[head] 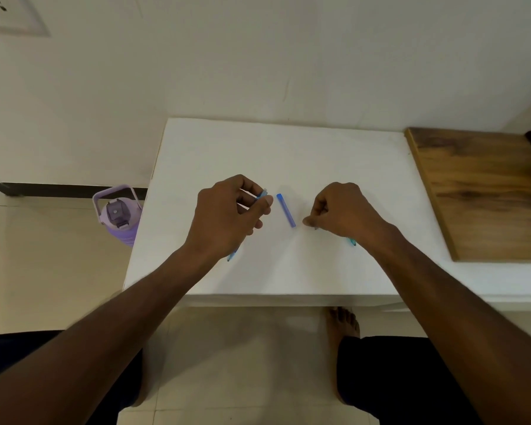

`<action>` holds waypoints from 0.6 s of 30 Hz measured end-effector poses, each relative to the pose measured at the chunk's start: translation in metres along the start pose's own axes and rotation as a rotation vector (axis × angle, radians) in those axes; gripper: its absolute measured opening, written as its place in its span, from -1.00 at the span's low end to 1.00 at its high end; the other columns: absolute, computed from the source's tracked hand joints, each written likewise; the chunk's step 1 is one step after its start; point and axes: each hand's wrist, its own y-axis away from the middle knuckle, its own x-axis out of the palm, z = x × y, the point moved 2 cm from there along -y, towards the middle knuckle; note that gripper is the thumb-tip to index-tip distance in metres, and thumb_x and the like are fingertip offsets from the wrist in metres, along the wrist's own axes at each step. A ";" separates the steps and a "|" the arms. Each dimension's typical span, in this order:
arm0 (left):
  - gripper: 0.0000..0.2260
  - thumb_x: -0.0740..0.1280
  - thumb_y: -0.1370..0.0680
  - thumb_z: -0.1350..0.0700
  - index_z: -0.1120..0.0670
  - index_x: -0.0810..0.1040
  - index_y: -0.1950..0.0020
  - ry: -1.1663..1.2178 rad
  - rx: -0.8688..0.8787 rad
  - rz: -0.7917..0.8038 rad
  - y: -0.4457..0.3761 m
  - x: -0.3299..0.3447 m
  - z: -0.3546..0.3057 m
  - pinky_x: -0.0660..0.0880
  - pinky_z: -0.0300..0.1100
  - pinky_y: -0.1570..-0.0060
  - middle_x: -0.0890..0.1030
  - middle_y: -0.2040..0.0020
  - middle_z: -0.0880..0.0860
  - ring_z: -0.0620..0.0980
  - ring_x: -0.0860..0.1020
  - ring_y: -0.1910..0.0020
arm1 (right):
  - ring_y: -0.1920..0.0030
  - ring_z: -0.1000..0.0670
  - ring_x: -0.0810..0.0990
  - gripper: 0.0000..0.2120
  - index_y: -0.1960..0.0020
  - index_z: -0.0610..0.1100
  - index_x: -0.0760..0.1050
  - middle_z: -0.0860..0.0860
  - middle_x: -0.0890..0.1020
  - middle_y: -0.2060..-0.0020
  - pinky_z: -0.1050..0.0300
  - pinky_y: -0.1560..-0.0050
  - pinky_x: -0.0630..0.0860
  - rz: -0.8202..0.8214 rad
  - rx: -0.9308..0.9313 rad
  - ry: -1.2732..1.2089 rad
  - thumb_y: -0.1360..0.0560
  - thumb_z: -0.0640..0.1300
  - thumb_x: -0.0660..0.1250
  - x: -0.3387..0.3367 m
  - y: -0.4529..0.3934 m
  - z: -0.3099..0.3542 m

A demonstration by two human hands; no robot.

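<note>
From the head camera, looking down, the left hand (227, 216) is closed round a blue pen (261, 194). The thumb and curled fingers pinch its upper end. The barrel runs back under the palm, and its tip pokes out below the wrist, just above the white table (288, 148).

The right hand (341, 210) is curled tight with its fingertips down on the tabletop. It seems to grip a second pen (351, 241), but only a short blue-green end shows behind the heel of the hand, so most of that hold is hidden.

Between the two hands, touching neither, a blue cap (285, 210) lies flat on the table, slanting slightly away from the person.

To my eye the cap is the next thing wanted. The right hand would do well to put its pen down or tuck it aside before reaching, so that two fingers are free to pinch the cap near its middle. The left hand should hold its pen steady, with the open end turned toward the cap. The cap is small and smooth and could roll or skid if nudged from the side.

Nothing lies between either hand and the cap. A wooden board (488, 185) sits well off to the right on the table. A purple water bottle (118, 216) stands on the floor by the table's left edge, and a bare foot (344, 323) shows beneath the near edge.
</note>
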 end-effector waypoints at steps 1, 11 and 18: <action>-0.89 0.48 -0.62 -0.06 -0.06 0.63 0.01 0.007 -0.005 0.002 0.000 -0.001 0.000 0.66 -0.27 0.32 0.75 0.21 -0.18 -0.12 0.73 0.33 | 0.28 0.07 0.62 -0.77 0.19 -0.07 0.68 0.08 0.65 0.32 0.25 0.21 0.50 -0.068 -0.016 -0.024 -0.49 0.07 0.55 -0.003 -0.001 0.002; -0.81 0.35 -0.68 -0.10 0.01 0.59 -0.10 -0.093 -0.006 -0.049 0.002 -0.009 -0.005 0.42 -0.46 0.32 0.71 0.17 -0.05 -0.18 0.60 0.28 | 0.08 -0.01 0.66 -0.71 -0.03 -0.09 0.65 0.02 0.72 0.16 0.11 -0.05 0.56 -0.210 -0.086 -0.142 -0.51 0.11 0.53 0.014 -0.011 0.050; -0.76 0.36 -0.68 -0.09 0.07 0.65 -0.05 -0.161 0.015 -0.079 0.000 -0.015 -0.006 0.41 -0.48 0.23 0.69 0.14 0.04 -0.02 0.62 0.19 | 0.20 0.02 0.54 -0.79 -0.07 -0.08 0.57 -0.05 0.67 0.04 0.21 0.08 0.39 -0.192 -0.064 0.118 -0.58 0.04 0.45 0.037 -0.008 0.054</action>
